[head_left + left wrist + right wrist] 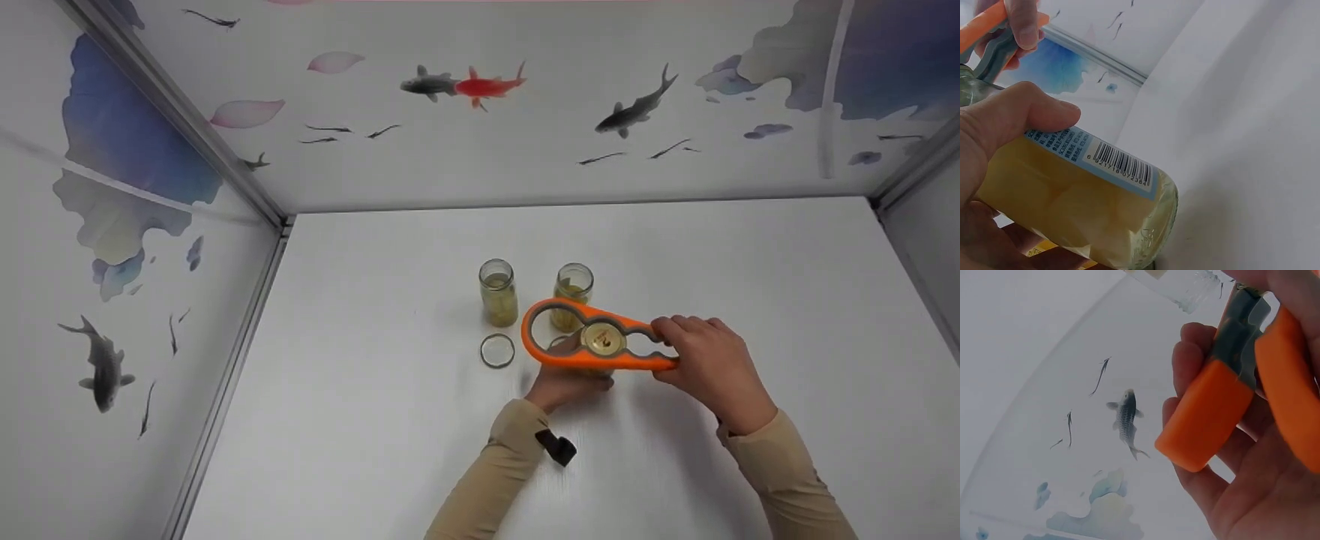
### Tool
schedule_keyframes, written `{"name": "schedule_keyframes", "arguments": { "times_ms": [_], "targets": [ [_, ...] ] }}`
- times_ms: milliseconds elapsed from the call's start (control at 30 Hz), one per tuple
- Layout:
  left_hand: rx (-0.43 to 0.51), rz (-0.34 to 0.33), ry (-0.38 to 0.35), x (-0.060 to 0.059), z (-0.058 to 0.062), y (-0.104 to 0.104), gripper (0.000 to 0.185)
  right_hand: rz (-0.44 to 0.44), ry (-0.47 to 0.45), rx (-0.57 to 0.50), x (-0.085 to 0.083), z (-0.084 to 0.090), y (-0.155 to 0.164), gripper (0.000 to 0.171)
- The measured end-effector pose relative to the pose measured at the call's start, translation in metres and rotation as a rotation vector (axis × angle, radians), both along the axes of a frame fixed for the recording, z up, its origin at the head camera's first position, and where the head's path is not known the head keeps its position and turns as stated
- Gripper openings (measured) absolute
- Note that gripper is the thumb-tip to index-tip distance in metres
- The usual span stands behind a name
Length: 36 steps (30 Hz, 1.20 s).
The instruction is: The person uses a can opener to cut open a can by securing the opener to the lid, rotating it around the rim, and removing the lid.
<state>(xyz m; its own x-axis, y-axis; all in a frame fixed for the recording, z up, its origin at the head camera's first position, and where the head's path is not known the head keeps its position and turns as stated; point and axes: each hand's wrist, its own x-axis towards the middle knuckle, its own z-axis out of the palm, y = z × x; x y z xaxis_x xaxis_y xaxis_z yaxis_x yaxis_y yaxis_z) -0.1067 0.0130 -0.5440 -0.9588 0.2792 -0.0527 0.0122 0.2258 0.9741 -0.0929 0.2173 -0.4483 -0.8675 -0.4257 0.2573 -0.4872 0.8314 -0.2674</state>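
Note:
My left hand (568, 384) grips a glass jar (1078, 202) of pale yellow contents, with a blue barcode label under the thumb. The jar's gold lid (603, 340) sits within an orange and grey jar opener (536, 349), in the opening nearer the handles. With my right hand (709, 364) I hold the two handle ends of the opener, fingers curled round the orange grips (1207, 416) in the right wrist view. In the head view the opener and my left hand hide most of the jar's body.
Two lidless glass jars stand behind the hands: the left jar (499, 300) and the right jar (574, 285), partly covered by the opener. A loose lid (497, 351) lies before the left jar on the white table (360, 375). Printed walls (525, 165) border the table.

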Motion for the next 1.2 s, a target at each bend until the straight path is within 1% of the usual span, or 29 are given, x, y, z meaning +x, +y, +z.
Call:
{"name": "schedule_keyframes", "arguments": {
  "times_ms": [67,133,267,333,367,433,467,500,533,600,633,667,700,733,767,800,833,867,900,933,1000,1067,1100,1133,1200],
  "targets": [
    [-0.006,-0.003,0.006,0.0,0.001,0.0,0.069,0.018,0.014,-0.008,-0.002,0.0,0.002,0.046],
    [0.001,-0.013,0.028,0.0,0.001,0.0,0.066,0.031,0.035,-0.014,-0.004,0.001,0.003,0.044],
    [-0.019,-0.032,0.108,0.001,0.004,-0.001,0.065,0.06,0.068,-0.032,-0.007,0.0,0.007,0.043],
    [-0.044,-0.1,0.186,0.0,0.01,0.001,0.068,0.076,0.076,-0.044,-0.008,0.0,0.009,0.045],
    [-0.039,-0.134,0.217,0.0,0.014,0.001,0.069,0.084,0.082,-0.049,-0.009,0.0,0.01,0.046],
    [0.0,-0.222,0.278,-0.002,0.022,0.001,0.072,0.097,0.097,-0.055,-0.012,0.0,0.012,0.048],
    [0.014,-0.28,0.304,-0.003,0.026,0.001,0.072,0.106,0.106,-0.057,-0.013,0.0,0.013,0.049],
    [0.033,-0.358,0.328,-0.004,0.029,0.001,0.073,0.113,0.116,-0.055,-0.014,0.0,0.014,0.049],
    [0.073,-0.417,0.332,-0.005,0.032,0.0,0.072,0.12,0.125,-0.053,-0.016,0.001,0.014,0.05],
    [0.163,-0.538,0.32,-0.006,0.034,0.0,0.071,0.131,0.138,-0.046,-0.018,0.002,0.015,0.051],
    [0.258,-0.605,0.256,-0.007,0.033,0.001,0.07,0.136,0.143,-0.041,-0.02,0.002,0.015,0.052],
    [0.404,-0.667,0.128,-0.007,0.031,0.002,0.068,0.14,0.145,-0.036,-0.021,0.002,0.014,0.052],
    [0.6,-0.719,-0.069,-0.006,0.03,0.003,0.067,0.142,0.147,-0.028,-0.022,0.002,0.014,0.052],
    [0.881,-0.749,-0.351,-0.006,0.028,0.004,0.064,0.144,0.148,-0.022,-0.022,0.002,0.014,0.053],
    [1.241,-0.716,-0.725,-0.004,0.027,0.005,0.061,0.146,0.149,-0.017,-0.023,0.002,0.014,0.053],
    [1.539,-0.633,-1.061,-0.003,0.025,0.007,0.057,0.149,0.15,-0.011,-0.024,0.002,0.014,0.053],
    [1.709,-0.533,-1.281,-0.003,0.025,0.009,0.054,0.152,0.152,-0.005,-0.024,0.001,0.014,0.052],
    [1.801,-0.444,-1.42,-0.003,0.024,0.01,0.052,0.157,0.153,-0.001,-0.025,0.001,0.014,0.052],
    [1.835,-0.388,-1.501,-0.003,0.025,0.011,0.05,0.162,0.153,0.002,-0.026,0.0,0.014,0.051],
    [1.805,-0.382,-1.507,-0.003,0.025,0.012,0.049,0.167,0.155,0.004,-0.027,0.0,0.015,0.051],
    [1.705,-0.391,-1.439,-0.004,0.025,0.014,0.049,0.18,0.157,0.005,-0.029,-0.001,0.016,0.052],
    [1.628,-0.382,-1.408,-0.003,0.026,0.014,0.05,0.197,0.159,0.004,-0.031,-0.002,0.017,0.053],
    [1.602,-0.385,-1.403,-0.002,0.026,0.015,0.052,0.207,0.162,0.005,-0.032,-0.002,0.018,0.053],
    [1.597,-0.382,-1.423,-0.002,0.025,0.015,0.056,0.217,0.165,0.004,-0.033,-0.002,0.019,0.054],
    [1.559,-0.409,-1.381,-0.001,0.025,0.015,0.065,0.238,0.173,-0.004,-0.034,-0.002,0.021,0.054]
  ]
}}
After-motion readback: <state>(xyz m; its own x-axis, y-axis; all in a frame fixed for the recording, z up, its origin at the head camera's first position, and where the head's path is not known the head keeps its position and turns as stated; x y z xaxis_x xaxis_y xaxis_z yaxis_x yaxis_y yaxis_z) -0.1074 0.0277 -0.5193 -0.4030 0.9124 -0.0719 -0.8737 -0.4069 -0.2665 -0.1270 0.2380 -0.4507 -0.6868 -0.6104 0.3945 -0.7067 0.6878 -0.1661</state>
